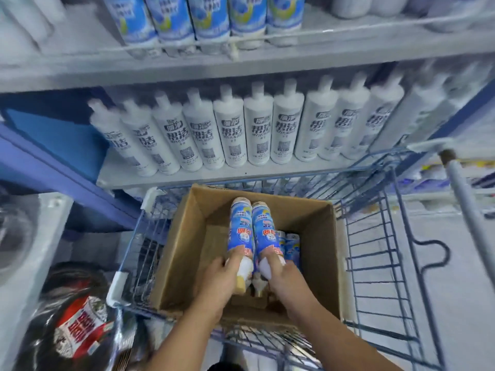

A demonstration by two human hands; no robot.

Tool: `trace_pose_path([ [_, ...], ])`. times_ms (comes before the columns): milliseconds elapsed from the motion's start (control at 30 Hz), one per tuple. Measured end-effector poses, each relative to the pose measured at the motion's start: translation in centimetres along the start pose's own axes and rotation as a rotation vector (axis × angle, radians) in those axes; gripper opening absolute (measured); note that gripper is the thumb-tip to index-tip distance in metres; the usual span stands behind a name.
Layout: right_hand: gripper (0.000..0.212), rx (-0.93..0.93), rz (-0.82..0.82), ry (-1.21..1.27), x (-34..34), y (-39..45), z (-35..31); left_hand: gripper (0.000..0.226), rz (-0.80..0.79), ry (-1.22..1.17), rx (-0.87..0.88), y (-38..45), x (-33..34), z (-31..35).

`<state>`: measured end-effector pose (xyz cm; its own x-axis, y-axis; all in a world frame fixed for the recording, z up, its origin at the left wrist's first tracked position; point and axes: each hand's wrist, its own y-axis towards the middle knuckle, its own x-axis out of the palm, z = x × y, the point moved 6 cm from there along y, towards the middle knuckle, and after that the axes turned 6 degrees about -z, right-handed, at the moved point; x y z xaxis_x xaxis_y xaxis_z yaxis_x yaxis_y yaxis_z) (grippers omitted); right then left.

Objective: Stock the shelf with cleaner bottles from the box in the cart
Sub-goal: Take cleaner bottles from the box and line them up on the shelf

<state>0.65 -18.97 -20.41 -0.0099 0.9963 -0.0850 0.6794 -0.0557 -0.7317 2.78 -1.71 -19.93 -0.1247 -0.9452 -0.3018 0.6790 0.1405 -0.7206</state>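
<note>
Over a brown cardboard box (pixel 187 250) in a blue wire cart (pixel 375 250), the left hand (pixel 222 277) gripped one glossy blue-labelled cylindrical bottle (pixel 239 226) and the right hand (pixel 284 277) another (pixel 263 228), side by side. More bottles (pixel 289 245) stood inside. Beyond, a grey shelf (pixel 187 178) held white tubes (pixel 230 135).

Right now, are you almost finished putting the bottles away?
Nearly. Blue bottles already stand on the top shelf. The left hand and right hand each grip one more bottle over the box, and a few bottles remain inside.
</note>
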Motion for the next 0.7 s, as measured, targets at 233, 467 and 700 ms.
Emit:
trace_pose_path([
  [233,0.060,-0.202,0.047,-0.122,-4.3,-7.8,-6.1,0.042,-0.064,-0.223,0.224,-9.8,2.0,6.2],
  [467,0.056,-0.366,0.039,-0.116,-6.6,-14.3,-11.3,0.055,-0.073,-0.394,0.346,-15.3,0.8,10.0],
  [700,0.049,-0.452,0.075,-0.005,-6.2,-17.4,-16.1,0.045,-0.165,-0.484,0.469,-18.6,-1.8,15.0],
])
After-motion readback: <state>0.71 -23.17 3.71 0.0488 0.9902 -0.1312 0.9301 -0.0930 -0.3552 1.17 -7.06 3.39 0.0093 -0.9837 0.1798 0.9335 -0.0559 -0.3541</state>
